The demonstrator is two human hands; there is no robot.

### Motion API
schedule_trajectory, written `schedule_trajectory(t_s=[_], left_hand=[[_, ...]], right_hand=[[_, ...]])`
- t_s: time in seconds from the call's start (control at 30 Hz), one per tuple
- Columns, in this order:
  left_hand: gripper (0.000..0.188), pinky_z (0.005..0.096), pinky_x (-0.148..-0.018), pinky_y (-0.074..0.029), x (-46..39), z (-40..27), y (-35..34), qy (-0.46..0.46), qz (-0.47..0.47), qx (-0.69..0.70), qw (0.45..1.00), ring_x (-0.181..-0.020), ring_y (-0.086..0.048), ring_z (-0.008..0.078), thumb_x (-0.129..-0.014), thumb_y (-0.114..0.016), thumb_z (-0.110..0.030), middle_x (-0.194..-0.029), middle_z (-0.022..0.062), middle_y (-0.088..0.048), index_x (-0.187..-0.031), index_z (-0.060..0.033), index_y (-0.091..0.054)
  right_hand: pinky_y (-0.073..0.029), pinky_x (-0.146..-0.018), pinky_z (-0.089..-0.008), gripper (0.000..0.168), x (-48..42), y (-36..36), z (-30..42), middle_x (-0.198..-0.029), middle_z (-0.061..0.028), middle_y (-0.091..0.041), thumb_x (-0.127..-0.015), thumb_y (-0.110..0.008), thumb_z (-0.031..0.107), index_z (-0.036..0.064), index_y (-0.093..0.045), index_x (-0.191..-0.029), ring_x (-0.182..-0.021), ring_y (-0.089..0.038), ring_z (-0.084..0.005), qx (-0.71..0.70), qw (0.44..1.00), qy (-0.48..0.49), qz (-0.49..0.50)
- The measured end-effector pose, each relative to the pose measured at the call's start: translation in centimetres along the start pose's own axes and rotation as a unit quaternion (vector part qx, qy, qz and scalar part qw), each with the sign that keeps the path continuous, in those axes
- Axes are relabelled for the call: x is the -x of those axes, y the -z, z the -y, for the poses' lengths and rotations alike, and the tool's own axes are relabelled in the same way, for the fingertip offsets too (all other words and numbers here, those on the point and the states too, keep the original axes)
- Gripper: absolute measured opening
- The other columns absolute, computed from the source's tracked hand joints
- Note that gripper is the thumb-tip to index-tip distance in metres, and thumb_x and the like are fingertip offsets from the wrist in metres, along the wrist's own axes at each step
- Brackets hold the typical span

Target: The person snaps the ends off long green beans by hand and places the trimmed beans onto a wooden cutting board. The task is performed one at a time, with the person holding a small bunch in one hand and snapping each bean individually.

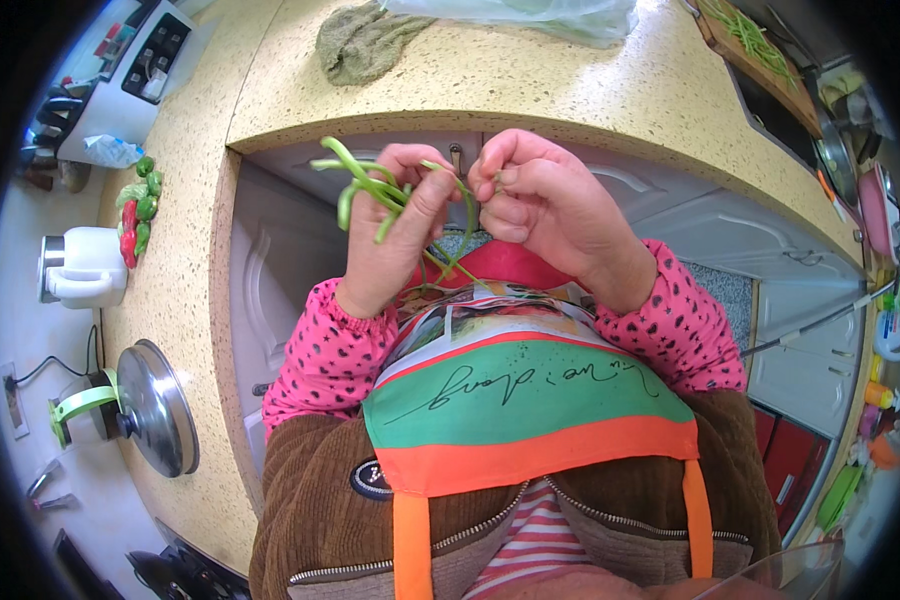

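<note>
A small bunch of thin green vegetable stems [371, 187] is gripped in my left hand [390, 255], above the apron's front. Their thick cut ends stick out to the left, while thinner ends hang below the fingers. One stem arches from the left fingertips over towards the right hand. Close beside it, my right hand [562, 199] has thumb and forefinger pinched together on a small green bit of stem [498, 178]. Its remaining fingers are curled in. Exactly where the right fingertips meet the stem is partly hidden.
A speckled counter [495, 82] curves around me, with a crumpled cloth [364, 45] and a plastic bag [525, 15] ahead. Cut green strips [750, 37] lie on a wooden board [787, 97]. Peppers [129, 229], a white jug [90, 270] and a pot lid [157, 409] stand left.
</note>
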State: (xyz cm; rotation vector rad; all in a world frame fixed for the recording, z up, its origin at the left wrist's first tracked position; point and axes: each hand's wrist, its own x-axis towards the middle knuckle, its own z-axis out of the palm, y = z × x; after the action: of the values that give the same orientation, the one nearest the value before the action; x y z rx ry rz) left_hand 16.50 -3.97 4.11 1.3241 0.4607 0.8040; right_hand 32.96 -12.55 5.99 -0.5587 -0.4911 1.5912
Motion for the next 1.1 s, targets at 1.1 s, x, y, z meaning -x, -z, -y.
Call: schedule_trajectory(t_s=[1.1], left_hand=[[0.031, 0.0153, -0.047, -0.027, -1.2, 0.4, 7.4, -0.174, -0.181, -0.243, 0.937, -0.055, -0.036, 0.0003, -0.091, -0.063, -0.01, -0.076, -0.0029, -0.049, -0.12, -0.0028, -0.054]], right_hand=[[-0.029, -0.049, -0.0167, 0.007, 4.6, 2.9, 1.2, -0.072, 0.0055, -0.053, -0.087, -0.054, 0.004, 0.001, -0.061, -0.088, -0.059, -0.04, 0.0007, 0.324, 0.942, -0.045, -0.08]])
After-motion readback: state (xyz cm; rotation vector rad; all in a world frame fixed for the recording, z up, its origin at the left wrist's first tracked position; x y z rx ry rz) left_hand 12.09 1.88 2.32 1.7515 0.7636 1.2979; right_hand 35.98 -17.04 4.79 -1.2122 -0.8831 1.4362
